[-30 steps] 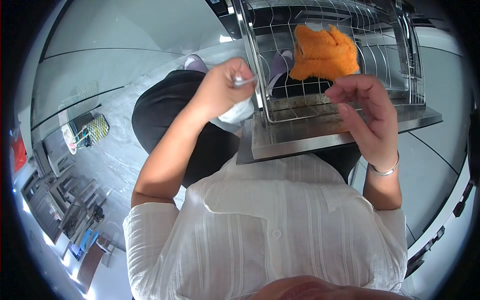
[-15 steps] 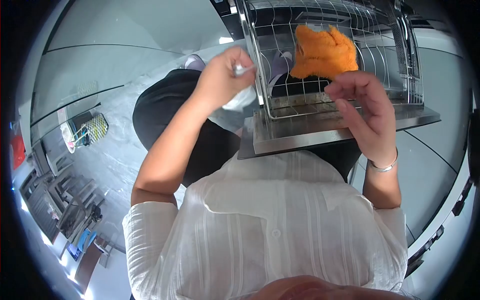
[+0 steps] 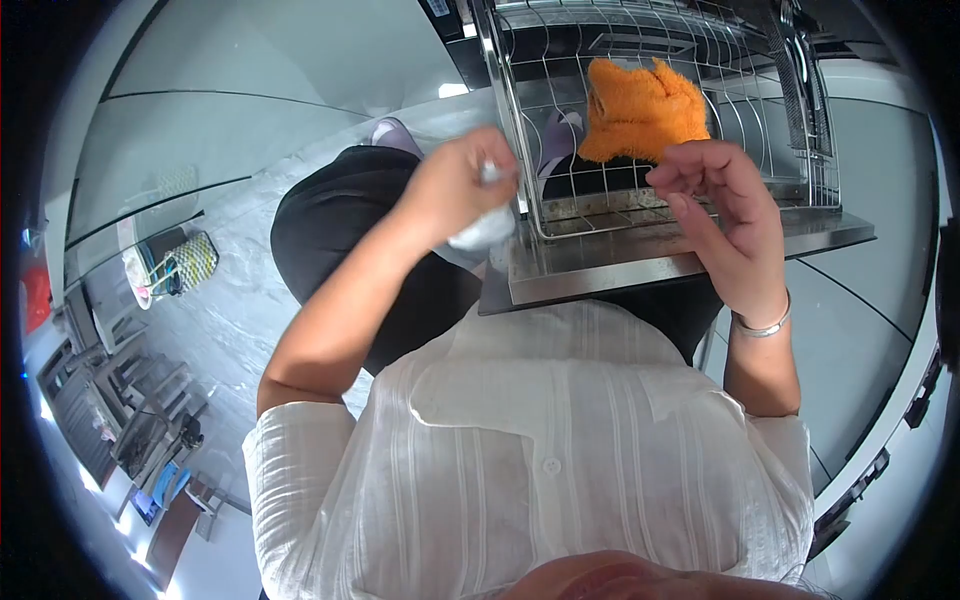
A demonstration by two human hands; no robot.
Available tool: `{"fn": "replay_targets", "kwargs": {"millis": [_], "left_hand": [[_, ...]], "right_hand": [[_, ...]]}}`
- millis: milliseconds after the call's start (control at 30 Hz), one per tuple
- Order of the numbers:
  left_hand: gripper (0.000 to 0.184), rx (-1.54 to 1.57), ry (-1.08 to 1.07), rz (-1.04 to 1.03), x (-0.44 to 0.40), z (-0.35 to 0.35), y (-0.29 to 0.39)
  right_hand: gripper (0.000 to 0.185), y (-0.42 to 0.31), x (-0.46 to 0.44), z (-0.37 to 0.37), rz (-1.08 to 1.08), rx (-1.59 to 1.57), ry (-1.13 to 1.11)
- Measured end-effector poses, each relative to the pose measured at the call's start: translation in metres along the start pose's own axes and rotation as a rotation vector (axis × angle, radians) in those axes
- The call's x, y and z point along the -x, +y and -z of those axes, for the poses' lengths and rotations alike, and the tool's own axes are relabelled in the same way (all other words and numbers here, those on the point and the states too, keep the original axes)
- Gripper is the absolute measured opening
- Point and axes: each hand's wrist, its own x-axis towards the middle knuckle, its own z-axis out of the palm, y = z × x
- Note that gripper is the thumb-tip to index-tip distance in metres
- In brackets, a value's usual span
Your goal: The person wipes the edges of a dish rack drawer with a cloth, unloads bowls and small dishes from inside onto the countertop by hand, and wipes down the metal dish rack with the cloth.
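Note:
A white cloth or tissue (image 3: 484,230) hangs under my left hand (image 3: 462,188), whose fingers are curled round part of it beside the left rail of a wire rack (image 3: 530,195). My right hand (image 3: 722,225) is over the rack's front ledge, thumb and fingers apart, holding nothing. Just beyond its fingertips an orange fluffy cloth (image 3: 645,110) lies bunched on the wires. The rack stands in a pulled-out metal drawer (image 3: 600,275), whose floor near the front looks stained brown.
A narrow mesh holder (image 3: 812,120) runs along the rack's right side. Cabinet fronts (image 3: 850,230) flank the drawer. My knee (image 3: 335,215) is left of it. On the floor at the far left are a patterned bag (image 3: 195,262) and chairs (image 3: 140,400).
My left hand has moved slightly down and toward the rack's left rail with the white cloth. My right hand has barely shifted.

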Motion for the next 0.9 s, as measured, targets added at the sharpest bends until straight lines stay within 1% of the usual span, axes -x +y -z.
{"fn": "replay_targets", "kwargs": {"millis": [33, 67, 167, 200, 233, 300, 400, 433, 500, 533, 633, 767, 800, 900], "left_hand": [[0.014, 0.031, -0.044, 0.000, 0.009, -0.007, 0.001], [0.015, 0.001, -0.049, 0.048, 0.016, -0.011, 0.005], [0.014, -0.015, 0.062, -0.062, 0.001, -0.004, -0.004], [0.013, -0.126, 0.099, -0.046, -0.008, 0.005, 0.006], [0.012, 0.020, 0.071, 0.069, -0.018, 0.011, 0.008], [0.012, 0.022, 0.104, 0.057, -0.032, 0.017, 0.003], [0.011, -0.044, 0.065, 0.016, -0.017, 0.012, 0.002], [0.011, -0.056, 0.065, -0.082, -0.009, 0.005, -0.003], [0.012, 0.043, 0.032, 0.017, 0.004, -0.004, -0.002], [0.012, 0.004, 0.055, 0.003, 0.003, -0.003, 0.001], [0.012, -0.147, 0.113, 0.116, -0.014, 0.010, 0.019], [0.013, -0.146, 0.051, -0.086, -0.002, 0.002, 0.001], [0.014, -0.191, 0.055, -0.107, -0.001, 0.004, 0.005], [0.015, -0.349, 0.081, -0.080, -0.014, 0.015, 0.016]], "right_hand": [[0.033, 0.000, 0.000, 0.000, -0.003, -0.009, 0.003], [0.033, 0.000, 0.000, 0.000, 0.003, 0.000, -0.002], [0.033, 0.000, 0.001, 0.000, 0.013, 0.027, -0.023], [0.033, 0.001, 0.001, 0.001, 0.011, 0.034, -0.028], [0.033, 0.001, 0.001, 0.001, 0.011, 0.042, -0.031], [0.033, -0.001, 0.001, 0.002, 0.004, 0.027, -0.024], [0.033, -0.002, 0.002, 0.001, -0.021, -0.006, -0.013], [0.033, -0.002, 0.002, 0.000, -0.031, -0.020, -0.008], [0.033, -0.001, 0.002, 0.000, -0.014, -0.001, -0.017], [0.034, -0.001, 0.002, 0.000, -0.008, 0.009, -0.021], [0.034, 0.000, 0.002, 0.002, 0.015, 0.044, -0.037], [0.034, 0.000, 0.002, 0.001, -0.017, -0.014, -0.015], [0.034, -0.001, 0.001, 0.001, -0.019, -0.020, -0.013], [0.034, 0.000, 0.002, 0.002, -0.004, 0.009, -0.028]]}}
